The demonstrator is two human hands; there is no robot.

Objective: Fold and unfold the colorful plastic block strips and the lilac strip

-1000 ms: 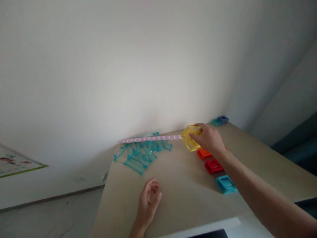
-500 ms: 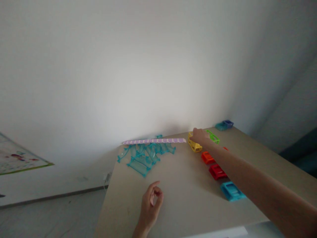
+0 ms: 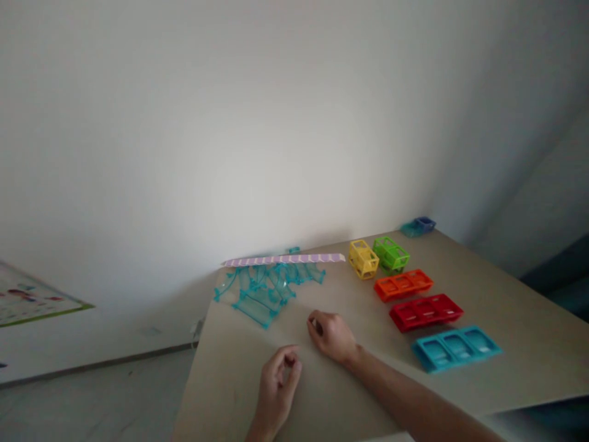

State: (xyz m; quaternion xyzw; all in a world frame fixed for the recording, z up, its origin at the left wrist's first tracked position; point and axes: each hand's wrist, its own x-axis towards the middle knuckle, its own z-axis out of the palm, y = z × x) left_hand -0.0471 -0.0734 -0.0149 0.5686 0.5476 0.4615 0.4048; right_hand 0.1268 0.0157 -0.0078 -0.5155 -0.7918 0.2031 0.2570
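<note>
My left hand (image 3: 278,387) hovers over or rests at the table's near left part, fingers curled toward the thumb with a small gap and nothing visible inside. To its right, my right hand (image 3: 335,337) is closed in a loose fist, no object showing in it. Beyond both hands lies a loose pile of translucent teal plastic pieces (image 3: 257,306), some overlapping. A long purple-and-white patterned strip (image 3: 285,260) lies across the back of that pile. Neither hand touches these pieces.
Right of my hands are a teal three-window frame block (image 3: 455,348), a red one (image 3: 427,312) and an orange one (image 3: 403,285). Yellow (image 3: 363,259) and green (image 3: 391,255) open frame blocks stand behind. Blue pieces (image 3: 424,224) sit in the far corner against the wall.
My right hand has let go of the yellow block and drawn back toward me and left, beside my left hand. The yellow block stays by the green one. My left hand has barely moved.
</note>
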